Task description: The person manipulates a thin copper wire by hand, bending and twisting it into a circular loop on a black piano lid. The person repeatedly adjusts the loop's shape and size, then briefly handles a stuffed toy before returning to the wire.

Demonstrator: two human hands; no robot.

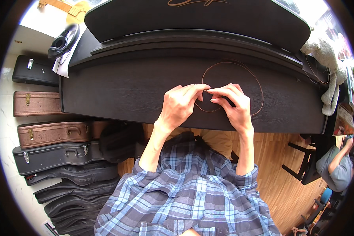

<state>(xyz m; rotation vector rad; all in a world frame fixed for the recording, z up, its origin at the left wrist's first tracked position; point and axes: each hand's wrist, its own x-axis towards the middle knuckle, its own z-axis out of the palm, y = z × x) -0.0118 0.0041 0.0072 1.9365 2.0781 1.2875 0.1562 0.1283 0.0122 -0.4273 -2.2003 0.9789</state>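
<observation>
1. Black piano-like cabinet: flat top beneath the fingertips (clock centre), running from 9 to 3 o'clock; interior out of sight. Possible trouble at 6 o'clock: front edge lies near the forearms, so a strand let go could slide off toward the floor
2. Hard cases, 8 to 9 o'clock, well apart from the hands: a black case, two brown cases and a shorter black case. All look shut; contents hidden
3. Soft black bags, stacked between 7 and 8 o'clock. Contents hidden, fullness hard to judge
4. Left hand at 8 o'clock, thumb and fingertips pinching the strand. Right hand at 4 o'clock, fingertips at the same spot, fingers curled; cannot tell whether its thumb closes on anything. Risk: an uneven hold lets one side slip
5. Thin copper-coloured strand, between the fingertips, looping above the cabinet top from 12 round to 4 o'clock. Likely springy: a loosened pinch could let the loop jump open; a sharp pull could kink it; passing close by the right hand, it could snag on fingers
</observation>
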